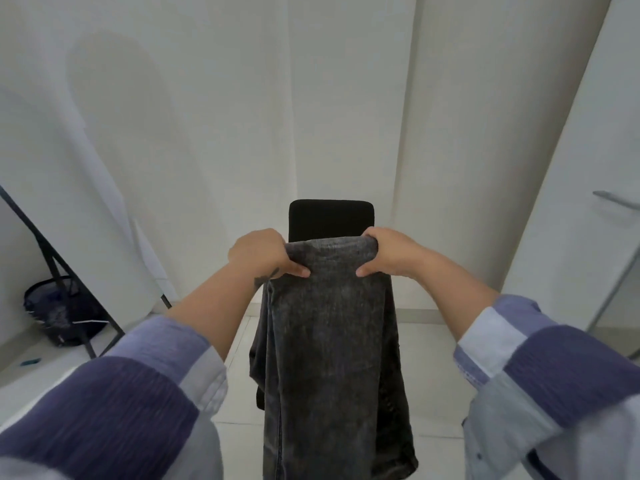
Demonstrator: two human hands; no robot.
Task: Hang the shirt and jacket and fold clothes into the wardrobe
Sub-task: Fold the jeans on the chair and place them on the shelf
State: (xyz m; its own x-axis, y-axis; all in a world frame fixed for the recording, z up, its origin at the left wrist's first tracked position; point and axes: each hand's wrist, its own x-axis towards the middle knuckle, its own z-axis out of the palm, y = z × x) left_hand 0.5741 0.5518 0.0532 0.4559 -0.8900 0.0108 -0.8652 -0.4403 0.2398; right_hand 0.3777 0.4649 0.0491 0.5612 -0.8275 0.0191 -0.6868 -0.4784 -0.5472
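Observation:
A pair of dark grey jeans (332, 358) hangs folded lengthwise in front of me, its lower end running out of the frame's bottom. My left hand (259, 254) grips the top left corner of the fold, thumb on the near side. At the top right corner my right hand (389, 252) grips the same fold in the same way. Both hands hold the jeans up in the air at about the same height, roughly a hand's width apart.
A black chair (330, 218) stands right behind the jeans, its backrest showing above my hands. White wall panels rise beyond it. A black metal frame (59, 271) and a dark mesh basket (57, 311) stand at the left. A metal handle (616, 199) shows at the right.

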